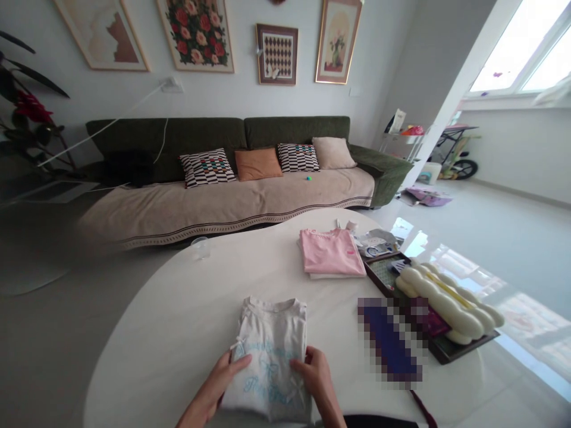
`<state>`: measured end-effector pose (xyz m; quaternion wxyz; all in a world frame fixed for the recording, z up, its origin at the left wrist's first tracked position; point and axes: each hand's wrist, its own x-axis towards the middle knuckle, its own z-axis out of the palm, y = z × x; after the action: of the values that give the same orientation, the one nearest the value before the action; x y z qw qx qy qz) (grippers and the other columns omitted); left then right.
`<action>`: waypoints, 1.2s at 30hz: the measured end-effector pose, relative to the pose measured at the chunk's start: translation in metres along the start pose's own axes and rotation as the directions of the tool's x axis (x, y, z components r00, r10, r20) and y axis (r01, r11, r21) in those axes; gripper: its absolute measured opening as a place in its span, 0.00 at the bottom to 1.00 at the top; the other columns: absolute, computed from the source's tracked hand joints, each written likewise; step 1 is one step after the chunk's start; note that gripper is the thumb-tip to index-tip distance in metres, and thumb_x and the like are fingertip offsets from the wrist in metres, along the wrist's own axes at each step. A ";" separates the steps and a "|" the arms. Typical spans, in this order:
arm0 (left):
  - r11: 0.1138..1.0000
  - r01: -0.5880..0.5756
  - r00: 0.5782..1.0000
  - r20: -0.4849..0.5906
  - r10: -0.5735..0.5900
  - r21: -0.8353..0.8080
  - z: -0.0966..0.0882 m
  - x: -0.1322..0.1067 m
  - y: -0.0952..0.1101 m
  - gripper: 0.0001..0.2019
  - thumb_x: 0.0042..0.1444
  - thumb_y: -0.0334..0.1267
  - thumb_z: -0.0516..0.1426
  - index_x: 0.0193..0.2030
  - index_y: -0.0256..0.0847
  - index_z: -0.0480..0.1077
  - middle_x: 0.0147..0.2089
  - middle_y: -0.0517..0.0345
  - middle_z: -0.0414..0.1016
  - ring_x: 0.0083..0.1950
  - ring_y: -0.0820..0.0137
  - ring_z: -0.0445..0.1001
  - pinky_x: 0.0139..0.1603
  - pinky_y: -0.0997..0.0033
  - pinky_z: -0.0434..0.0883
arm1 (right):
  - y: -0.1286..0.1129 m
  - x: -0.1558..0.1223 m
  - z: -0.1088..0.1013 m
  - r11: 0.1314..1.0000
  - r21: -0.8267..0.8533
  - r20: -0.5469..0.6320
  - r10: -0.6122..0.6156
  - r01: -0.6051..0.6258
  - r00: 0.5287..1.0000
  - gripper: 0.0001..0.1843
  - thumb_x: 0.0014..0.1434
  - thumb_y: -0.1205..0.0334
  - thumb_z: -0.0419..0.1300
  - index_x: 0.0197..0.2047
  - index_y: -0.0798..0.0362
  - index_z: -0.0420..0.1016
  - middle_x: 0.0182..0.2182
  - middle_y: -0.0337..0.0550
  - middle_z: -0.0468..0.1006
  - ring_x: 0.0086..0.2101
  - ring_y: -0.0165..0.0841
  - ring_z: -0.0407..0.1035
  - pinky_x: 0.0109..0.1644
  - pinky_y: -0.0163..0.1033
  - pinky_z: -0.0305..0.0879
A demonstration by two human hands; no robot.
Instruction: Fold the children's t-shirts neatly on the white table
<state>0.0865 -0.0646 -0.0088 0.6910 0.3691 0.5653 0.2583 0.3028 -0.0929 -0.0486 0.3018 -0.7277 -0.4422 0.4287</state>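
A folded white T-shirt (pixel 267 333) with light blue lettering and small bows lies at the front of the white table, its neckline facing away from me. My left hand (pixel 227 371) grips its left edge, thumb on top and fingers tucked beneath. On the opposite edge my right hand (pixel 312 368) holds it the same way, thumb pressed on the print. Farther back rests a folded pink shirt (pixel 332 252) on top of a whitish folded garment.
Right of the shirts stands a dark tray (pixel 446 355) bearing a cream puffy tissue-box cover (pixel 450 300). A blurred-out blue item (pixel 390 342) lies beside it. A clear cup (pixel 201 248) is near the table's far left edge. Beyond is a green sofa (pixel 294 128) with cushions.
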 end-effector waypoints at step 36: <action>0.886 -0.186 0.924 -0.230 0.304 0.426 0.178 0.218 0.142 0.22 0.47 0.40 0.59 0.49 0.35 0.66 0.49 0.43 0.71 0.51 0.58 0.68 0.46 0.68 0.64 | -0.047 0.217 -0.207 0.747 -0.636 -0.164 -0.375 0.193 0.912 0.32 0.50 0.58 0.56 0.59 0.49 0.57 0.60 0.51 0.53 0.58 0.49 0.46 0.54 0.55 0.52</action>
<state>0.3171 0.1498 -0.0075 0.4726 0.5281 0.6492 0.2761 0.5215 0.1110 0.0057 0.1744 -0.7619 -0.6150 0.1045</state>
